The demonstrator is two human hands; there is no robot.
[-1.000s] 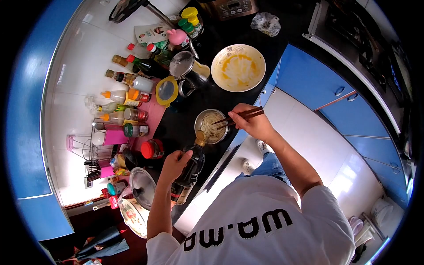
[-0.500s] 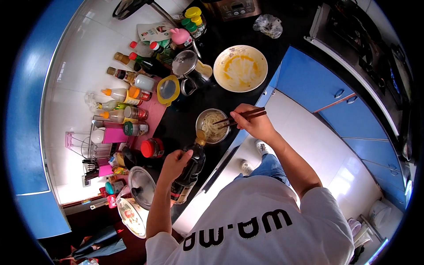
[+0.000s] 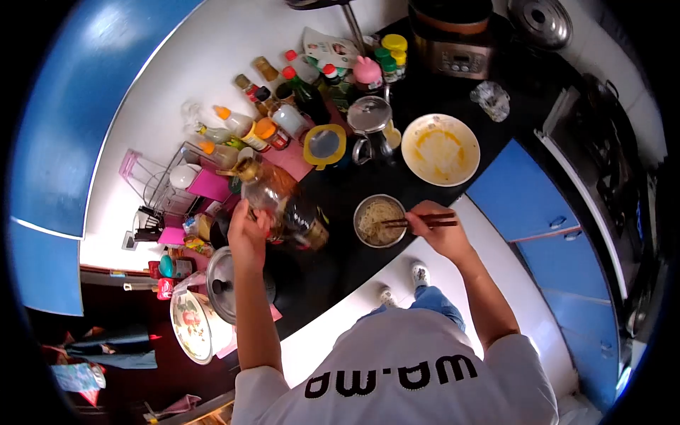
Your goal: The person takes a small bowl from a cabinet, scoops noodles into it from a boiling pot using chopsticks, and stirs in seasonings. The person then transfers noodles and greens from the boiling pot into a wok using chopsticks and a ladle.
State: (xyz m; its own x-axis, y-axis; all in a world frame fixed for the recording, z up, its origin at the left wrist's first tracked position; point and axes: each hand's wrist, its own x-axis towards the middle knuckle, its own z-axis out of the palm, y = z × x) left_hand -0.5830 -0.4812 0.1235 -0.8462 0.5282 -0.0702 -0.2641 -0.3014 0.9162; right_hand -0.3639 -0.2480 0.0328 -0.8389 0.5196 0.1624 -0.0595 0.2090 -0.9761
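My left hand is closed around the handle of a large soy sauce bottle, whose dark liquid lies toward its base. The bottle tilts, its neck pointing up and left toward the wall, away from the bowl. In my right hand is a pair of dark chopsticks, their tips in a small metal bowl. Pale noodle-like strands lie in that bowl. Behind it stand a metal pitcher and a white plate with yellow-orange smears.
Several condiment bottles line the wall. A yellow-rimmed container is beside the pitcher. At the back stands a rice cooker, with a crumpled plastic bag near it. A pot lid lies at left; the stove is at right.
The soy sauce bottle has moved away from the bowl to the left and turned, its neck now toward the wall. The chopsticks stay in the bowl. The camera view has shifted.
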